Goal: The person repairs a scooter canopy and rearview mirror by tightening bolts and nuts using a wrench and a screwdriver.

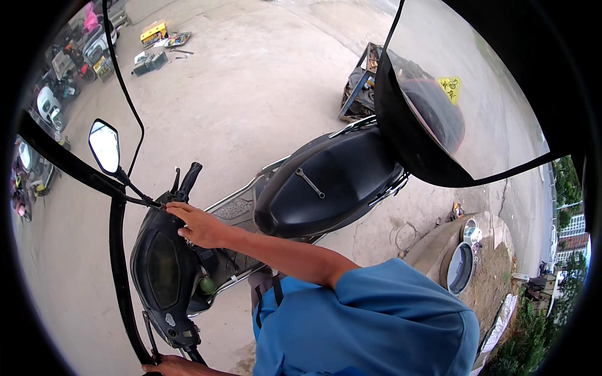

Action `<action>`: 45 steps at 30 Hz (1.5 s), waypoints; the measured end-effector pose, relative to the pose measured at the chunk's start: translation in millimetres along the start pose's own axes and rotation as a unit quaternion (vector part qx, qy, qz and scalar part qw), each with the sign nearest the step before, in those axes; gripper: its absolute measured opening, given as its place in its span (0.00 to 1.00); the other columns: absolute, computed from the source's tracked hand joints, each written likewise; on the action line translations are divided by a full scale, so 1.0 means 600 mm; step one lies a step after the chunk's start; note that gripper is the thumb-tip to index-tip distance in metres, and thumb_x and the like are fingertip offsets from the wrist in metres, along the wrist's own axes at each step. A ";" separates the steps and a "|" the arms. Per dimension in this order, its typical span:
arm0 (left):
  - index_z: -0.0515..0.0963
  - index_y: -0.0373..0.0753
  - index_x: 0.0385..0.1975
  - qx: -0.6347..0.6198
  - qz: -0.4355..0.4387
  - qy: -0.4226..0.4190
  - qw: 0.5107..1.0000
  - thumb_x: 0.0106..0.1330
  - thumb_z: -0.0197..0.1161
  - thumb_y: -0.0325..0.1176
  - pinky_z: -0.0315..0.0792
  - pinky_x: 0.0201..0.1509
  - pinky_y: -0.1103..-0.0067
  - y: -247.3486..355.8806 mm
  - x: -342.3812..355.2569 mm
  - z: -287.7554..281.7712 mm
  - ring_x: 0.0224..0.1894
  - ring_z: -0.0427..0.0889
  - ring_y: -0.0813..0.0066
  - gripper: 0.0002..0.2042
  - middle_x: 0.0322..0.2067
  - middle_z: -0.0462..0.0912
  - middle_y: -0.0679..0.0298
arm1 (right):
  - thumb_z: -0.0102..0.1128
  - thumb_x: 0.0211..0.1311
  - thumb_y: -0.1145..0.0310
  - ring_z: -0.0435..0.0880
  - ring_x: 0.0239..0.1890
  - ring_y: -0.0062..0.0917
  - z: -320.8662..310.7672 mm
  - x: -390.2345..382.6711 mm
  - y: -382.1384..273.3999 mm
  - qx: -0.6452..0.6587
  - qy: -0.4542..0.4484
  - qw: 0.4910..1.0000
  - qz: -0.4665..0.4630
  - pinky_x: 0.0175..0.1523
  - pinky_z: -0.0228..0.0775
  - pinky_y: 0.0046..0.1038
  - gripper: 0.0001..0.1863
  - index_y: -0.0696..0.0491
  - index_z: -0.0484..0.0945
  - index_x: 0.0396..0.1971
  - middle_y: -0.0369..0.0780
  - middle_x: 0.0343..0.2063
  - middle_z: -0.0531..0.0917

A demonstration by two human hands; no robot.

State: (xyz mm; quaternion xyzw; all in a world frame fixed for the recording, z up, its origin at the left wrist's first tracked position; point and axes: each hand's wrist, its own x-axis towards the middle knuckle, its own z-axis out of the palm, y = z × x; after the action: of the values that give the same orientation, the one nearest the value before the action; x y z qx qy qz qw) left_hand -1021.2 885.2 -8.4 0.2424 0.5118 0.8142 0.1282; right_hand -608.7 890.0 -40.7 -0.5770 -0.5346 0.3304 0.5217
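I stand over a black electric scooter (164,269). My right hand (199,227) reaches to its right handlebar side, fingers stretched and thumb apart. The fingertips touch the base of the right mirror (105,147), where a black canopy frame tube (118,244) passes. Close to the bottom edge, my left hand (169,365) closes round the lower end of that tube, beside a thin black stem (150,335); part of this hand is cut off. A combination spanner (310,183) lies on the black seat (332,172). The right brake lever and grip (189,180) stick out beyond my right hand.
A dark canopy panel (401,138) with a clear window overhangs the scooter's rear. Behind it stands a metal rack (359,84) of parts. A yellow toolbox (154,34) and grey case (150,62) sit on the concrete. Parked scooters (50,103) line the far left; a round mirror (459,268) rests at right.
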 end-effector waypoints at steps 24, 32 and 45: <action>0.71 0.36 0.43 0.000 -0.068 0.027 0.997 0.69 0.65 0.37 0.77 0.35 0.74 0.041 -0.037 0.018 0.27 0.68 0.76 0.13 0.34 0.72 0.64 | 0.70 0.58 0.60 0.85 0.33 0.23 0.010 0.301 -0.088 0.275 -0.051 0.953 0.121 0.38 0.78 0.22 0.27 0.64 0.73 0.49 0.42 0.38 0.81; 0.70 0.36 0.44 0.004 -0.087 0.032 0.996 0.70 0.64 0.38 0.77 0.37 0.74 0.038 -0.040 0.018 0.26 0.68 0.77 0.14 0.33 0.71 0.65 | 0.75 0.51 0.47 0.69 0.18 0.14 0.036 0.367 -0.098 0.355 -0.018 0.920 0.166 0.15 0.57 0.15 0.29 0.51 0.69 0.38 0.36 0.26 0.73; 0.69 0.36 0.46 0.031 -0.118 0.045 0.991 0.71 0.62 0.41 0.76 0.40 0.75 0.032 -0.035 0.015 0.28 0.68 0.79 0.16 0.34 0.70 0.66 | 0.69 0.56 0.43 0.70 0.15 0.14 0.056 0.351 -0.093 0.337 0.041 0.933 0.122 0.16 0.58 0.15 0.30 0.54 0.70 0.41 0.37 0.23 0.76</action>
State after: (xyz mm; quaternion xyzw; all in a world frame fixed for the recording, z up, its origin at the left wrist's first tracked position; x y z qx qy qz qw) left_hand -997.8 873.9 6.4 0.1473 0.5672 0.7870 0.1929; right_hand -611.3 1094.2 42.0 -0.4411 -0.2959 0.5280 0.6626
